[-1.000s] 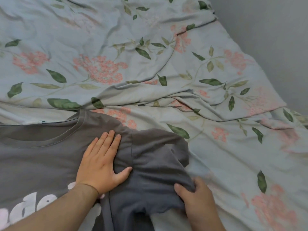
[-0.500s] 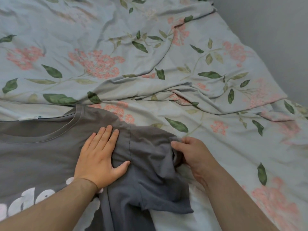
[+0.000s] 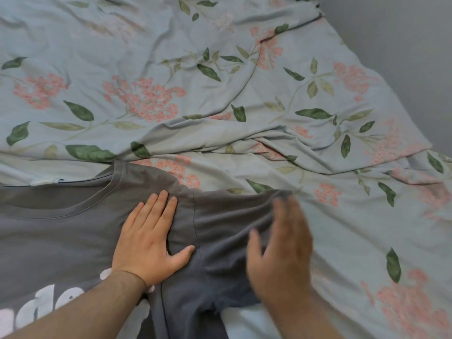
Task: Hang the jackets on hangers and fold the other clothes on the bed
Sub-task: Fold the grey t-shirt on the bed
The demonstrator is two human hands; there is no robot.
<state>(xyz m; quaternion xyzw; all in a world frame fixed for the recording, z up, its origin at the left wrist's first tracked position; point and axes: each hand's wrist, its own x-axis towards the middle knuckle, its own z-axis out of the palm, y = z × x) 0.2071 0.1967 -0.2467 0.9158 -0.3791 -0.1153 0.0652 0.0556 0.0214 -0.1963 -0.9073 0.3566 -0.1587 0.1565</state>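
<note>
The T-shirt (image 3: 61,241) at the lower left of the frame is plain dark grey, with large white letters printed across its front at the bottom left. The bedsheet (image 3: 220,81) filling the rest is pale blue-grey, patterned with pink flower clusters and green leaves on thin stems.

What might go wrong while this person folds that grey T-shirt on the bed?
The sleeve of the grey T-shirt lies creased, and the right hand, open and blurred, is not gripping it, so the wrinkles may get folded in. The left hand presses flat only at the shoulder, so a sweep might drag the rest of the shirt. The floral bedsheet underneath is rumpled, which may leave the fold uneven.
</note>
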